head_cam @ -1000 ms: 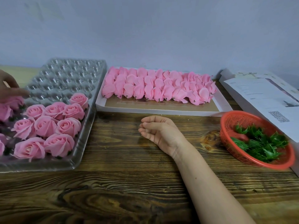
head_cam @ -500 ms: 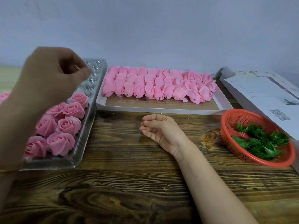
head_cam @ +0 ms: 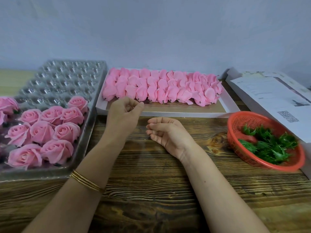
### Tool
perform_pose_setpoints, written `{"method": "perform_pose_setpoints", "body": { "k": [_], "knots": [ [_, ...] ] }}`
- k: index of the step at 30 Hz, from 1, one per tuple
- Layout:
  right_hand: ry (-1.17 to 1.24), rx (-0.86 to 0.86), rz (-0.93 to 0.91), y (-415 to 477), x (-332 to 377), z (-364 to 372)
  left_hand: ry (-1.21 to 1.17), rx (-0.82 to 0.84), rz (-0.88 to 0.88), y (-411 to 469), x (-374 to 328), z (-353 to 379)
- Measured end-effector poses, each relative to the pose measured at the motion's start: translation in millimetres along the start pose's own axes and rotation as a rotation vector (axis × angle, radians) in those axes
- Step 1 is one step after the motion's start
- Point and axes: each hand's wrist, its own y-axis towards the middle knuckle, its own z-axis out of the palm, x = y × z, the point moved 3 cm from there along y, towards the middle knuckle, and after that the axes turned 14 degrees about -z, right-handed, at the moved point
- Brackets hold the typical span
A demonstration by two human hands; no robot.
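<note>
My left hand (head_cam: 124, 113) hovers at the front left edge of the white flat box (head_cam: 185, 113), just below the pink rose heads (head_cam: 161, 89) that lie in rows inside it. Its fingers are curled, thumb against forefinger, and I see nothing between them. My right hand (head_cam: 168, 134) rests on the wooden table (head_cam: 159, 190) with its fingers loosely curled and nothing in it. To the left, a clear plastic cell tray (head_cam: 55, 76) holds several finished pink roses (head_cam: 57, 148) in its near cells. Its far cells hold nothing.
A red plastic basket (head_cam: 239, 122) with green leafy calyxes (head_cam: 269, 146) stands at the right. Behind it lie white printed sheets (head_cam: 269, 98). A grey wall closes off the back. Gold bangles (head_cam: 87, 182) sit on my left wrist.
My left hand left the roses in the clear tray, swung right and now sits at the white box's front edge. My right hand stayed on the table.
</note>
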Motion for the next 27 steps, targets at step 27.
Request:
{"method": "perform_pose_setpoints", "body": {
  "k": [27],
  "knots": [
    [0.042, -0.158, -0.234, 8, 29, -23, -0.056, 0.028, -0.149, 12, 39, 16]
  ]
}}
